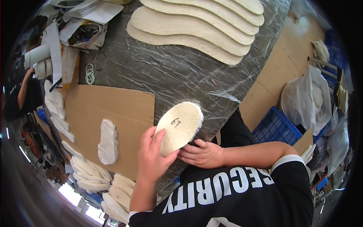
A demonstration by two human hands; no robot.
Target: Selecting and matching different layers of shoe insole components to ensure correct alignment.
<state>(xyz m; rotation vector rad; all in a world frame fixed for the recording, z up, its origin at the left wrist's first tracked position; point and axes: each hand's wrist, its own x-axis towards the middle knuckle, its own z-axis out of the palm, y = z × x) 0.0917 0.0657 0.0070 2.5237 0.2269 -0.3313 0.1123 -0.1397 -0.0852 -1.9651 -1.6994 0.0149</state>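
Observation:
A cream fleece insole [177, 123] with a handwritten mark on its face is tilted up over the table's near edge, white fluff showing along its right side. My left hand [153, 151] grips it from the left, fingers on the marked face and thumb at the lower end. At its lower right edge, the curled fingers of my right hand [202, 154] hold on, partly hidden by the insole. On a cardboard sheet [128, 109] to the left lies a white fluffy insole [108, 142], apart from both hands.
Several overlapping cream insoles [189, 28] cover the far part of the plastic-wrapped table [166, 75]. More insoles [89, 172] are piled left. Papers [92, 13] and a rubber band loop [89, 74] lie far left. Blue crates [278, 126] and plastic bags stand right; another person [24, 92] is far left.

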